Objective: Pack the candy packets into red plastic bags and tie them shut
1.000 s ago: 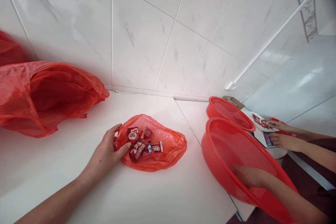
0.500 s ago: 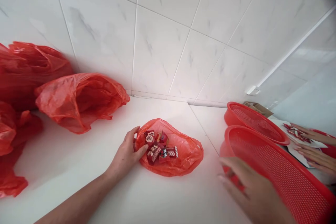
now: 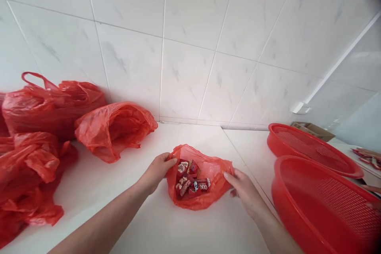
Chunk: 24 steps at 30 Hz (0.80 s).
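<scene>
A red plastic bag (image 3: 216, 190) lies on the white table with its mouth spread open. Inside it sit several small snack packets (image 3: 184, 184) in dark red wrappers with printed white lettering. My left hand (image 3: 159, 168) pinches the bag's left rim between thumb and fingers. On the opposite side, my right hand (image 3: 242, 186) grips the right rim, thumb on the inside and fingers behind the plastic. The bag is held between both hands, its base resting on the tabletop.
Another open red bag (image 3: 98, 131) lies by the tiled wall, beside several bulky filled red bags (image 3: 50, 107) on the left. Two red plastic baskets (image 3: 285, 206) stand at right. Behind them are a cardboard box (image 3: 315, 131) and part of another person's hand (image 3: 372, 188).
My right hand has come left from near the baskets and taken hold of the bag's right rim. My left hand now pinches the left rim. The view has shifted left and up.
</scene>
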Each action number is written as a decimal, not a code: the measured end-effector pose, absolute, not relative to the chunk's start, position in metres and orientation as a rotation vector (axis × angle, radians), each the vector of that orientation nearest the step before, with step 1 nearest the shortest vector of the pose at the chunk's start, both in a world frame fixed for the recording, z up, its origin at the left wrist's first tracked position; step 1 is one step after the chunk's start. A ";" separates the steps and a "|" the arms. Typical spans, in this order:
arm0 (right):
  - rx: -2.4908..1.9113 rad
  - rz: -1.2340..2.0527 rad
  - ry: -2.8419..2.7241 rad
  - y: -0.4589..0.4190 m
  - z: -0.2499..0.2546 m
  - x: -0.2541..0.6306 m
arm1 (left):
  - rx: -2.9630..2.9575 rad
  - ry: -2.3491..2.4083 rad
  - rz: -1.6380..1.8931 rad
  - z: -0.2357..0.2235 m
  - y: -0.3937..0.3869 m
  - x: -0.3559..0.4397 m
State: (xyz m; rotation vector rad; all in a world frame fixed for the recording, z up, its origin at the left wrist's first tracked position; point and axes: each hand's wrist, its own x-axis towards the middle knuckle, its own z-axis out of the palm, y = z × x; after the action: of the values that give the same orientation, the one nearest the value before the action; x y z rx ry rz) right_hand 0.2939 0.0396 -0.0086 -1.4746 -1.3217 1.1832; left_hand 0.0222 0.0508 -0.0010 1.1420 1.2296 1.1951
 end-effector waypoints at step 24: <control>-0.799 0.736 -0.977 0.092 0.085 0.290 | 1.219 1.070 1.865 0.096 0.034 0.008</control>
State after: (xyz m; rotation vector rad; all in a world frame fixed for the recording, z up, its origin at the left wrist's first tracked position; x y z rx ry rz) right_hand 0.2896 0.0925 0.0847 -0.7995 -0.9772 0.7360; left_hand 0.0082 0.0344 0.0961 1.2194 1.0705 1.8653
